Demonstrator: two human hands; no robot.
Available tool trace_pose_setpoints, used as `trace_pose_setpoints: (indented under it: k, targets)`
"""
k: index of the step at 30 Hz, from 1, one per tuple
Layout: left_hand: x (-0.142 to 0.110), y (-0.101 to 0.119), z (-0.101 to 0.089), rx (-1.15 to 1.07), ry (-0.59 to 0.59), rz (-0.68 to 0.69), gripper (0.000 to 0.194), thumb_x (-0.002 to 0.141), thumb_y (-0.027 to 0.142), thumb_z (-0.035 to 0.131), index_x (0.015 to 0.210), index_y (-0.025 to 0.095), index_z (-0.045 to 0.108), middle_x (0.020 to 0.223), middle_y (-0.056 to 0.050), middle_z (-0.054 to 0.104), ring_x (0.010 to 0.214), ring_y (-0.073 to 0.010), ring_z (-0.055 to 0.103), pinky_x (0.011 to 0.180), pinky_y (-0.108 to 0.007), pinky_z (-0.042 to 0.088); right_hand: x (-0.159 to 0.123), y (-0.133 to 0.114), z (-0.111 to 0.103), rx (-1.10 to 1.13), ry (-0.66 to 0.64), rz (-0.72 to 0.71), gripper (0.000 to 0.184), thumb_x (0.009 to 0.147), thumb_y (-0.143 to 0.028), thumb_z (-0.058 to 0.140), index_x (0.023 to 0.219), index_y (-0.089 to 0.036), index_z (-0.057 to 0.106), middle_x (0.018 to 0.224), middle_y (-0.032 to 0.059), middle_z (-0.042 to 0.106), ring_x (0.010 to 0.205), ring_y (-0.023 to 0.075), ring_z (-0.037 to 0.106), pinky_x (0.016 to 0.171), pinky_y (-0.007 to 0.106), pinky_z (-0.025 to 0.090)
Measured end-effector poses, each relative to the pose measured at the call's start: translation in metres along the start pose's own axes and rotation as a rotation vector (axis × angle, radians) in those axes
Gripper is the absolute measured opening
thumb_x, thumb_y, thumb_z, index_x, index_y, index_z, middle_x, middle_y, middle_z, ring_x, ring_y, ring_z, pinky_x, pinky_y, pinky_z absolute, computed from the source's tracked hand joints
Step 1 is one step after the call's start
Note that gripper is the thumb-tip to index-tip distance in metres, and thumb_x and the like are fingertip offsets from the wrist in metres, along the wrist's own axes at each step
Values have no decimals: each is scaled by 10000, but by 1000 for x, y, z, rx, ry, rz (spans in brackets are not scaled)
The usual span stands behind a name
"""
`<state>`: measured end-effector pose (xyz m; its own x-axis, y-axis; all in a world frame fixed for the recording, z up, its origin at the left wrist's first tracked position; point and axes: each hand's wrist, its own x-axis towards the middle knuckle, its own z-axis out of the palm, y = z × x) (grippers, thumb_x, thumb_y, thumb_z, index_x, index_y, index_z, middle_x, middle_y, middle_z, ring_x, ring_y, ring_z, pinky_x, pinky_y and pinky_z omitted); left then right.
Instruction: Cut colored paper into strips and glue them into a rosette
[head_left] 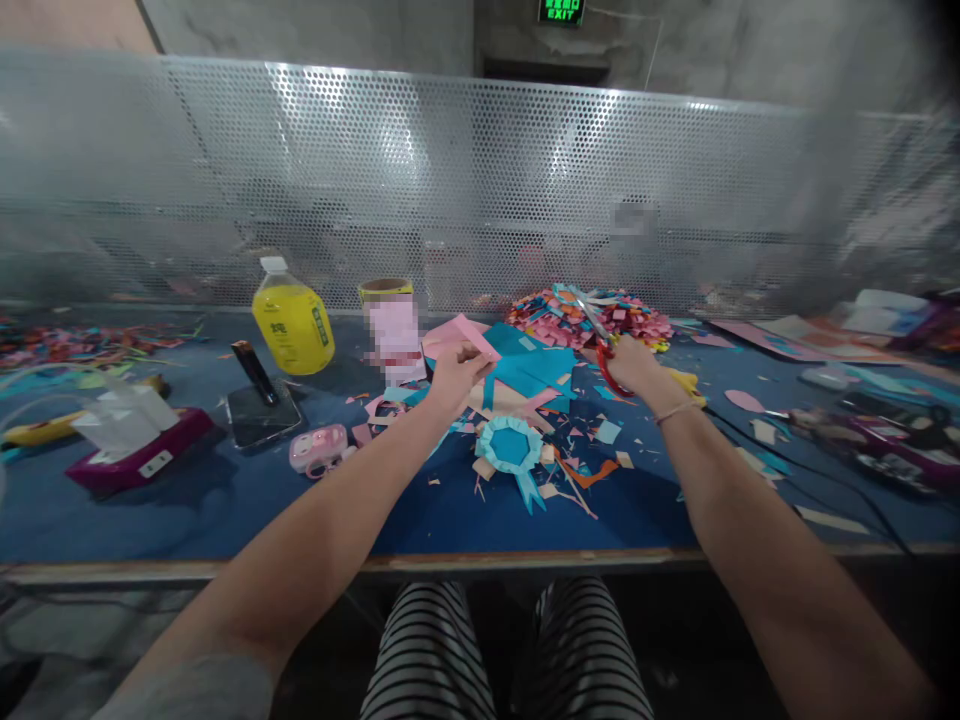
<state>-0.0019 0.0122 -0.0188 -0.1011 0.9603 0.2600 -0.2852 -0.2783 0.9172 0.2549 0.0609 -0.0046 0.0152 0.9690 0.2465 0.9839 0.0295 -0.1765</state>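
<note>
My left hand point(459, 370) pinches a sheet of pink paper point(457, 336) at its near right edge. In my right hand point(634, 366) is a pair of scissors point(596, 322) with red handles; the blades point up and away, in front of a heap of paper scraps point(637, 318). Blue paper sheets point(529, 362) lie on the table between my hands. Closer to me rests a light-blue paper rosette point(510, 446) with a darker blue centre and two ribbon tails.
A yellow bottle point(292, 325), a tape roll point(386, 288), a phone point(262, 415), a pink case point(318, 449) and a purple power strip point(142, 450) stand to the left. Paper scraps litter the blue table point(435, 525). Behind rises a perforated metal screen point(450, 170). A black cable point(780, 460) runs on the right.
</note>
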Motion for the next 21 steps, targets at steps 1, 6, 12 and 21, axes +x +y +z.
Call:
trace_pose_setpoints:
  k: [1, 6, 12, 21]
  targets:
    - [0, 1, 0, -14, 15, -14, 203, 663, 183, 688, 663, 147, 488, 655, 21, 591, 706, -97, 615, 805, -302, 504, -2, -8, 2, 84, 58, -27, 459, 811, -491, 478, 974, -66, 536, 970, 234, 590, 948, 288, 570, 757, 329, 429]
    - [0, 7, 1, 18, 120, -115, 246, 732, 254, 647, 720, 179, 413, 698, 34, 585, 612, -114, 638, 635, -289, 530, -19, -47, 25, 502, 82, -387, 333, 782, -519, 494, 831, -191, 454, 815, 49, 544, 774, 187, 512, 707, 312, 420]
    - [-3, 7, 5, -10, 117, -38, 173, 791, 191, 582, 732, 171, 421, 665, 23, 586, 619, -84, 624, 718, -276, 523, -31, -60, 41, 512, -86, -490, 350, 763, -525, 518, 737, -207, 374, 736, 12, 486, 662, 147, 444, 625, 281, 369]
    - [3, 13, -15, 868, 232, 383, 20, 753, 188, 566, 760, 178, 550, 1034, -111, 620, 1150, -291, 486, 1021, -467, 332, -32, -57, 42, 415, -58, -561, 390, 791, -571, 469, 797, -182, 440, 792, 44, 524, 707, 160, 462, 634, 274, 347]
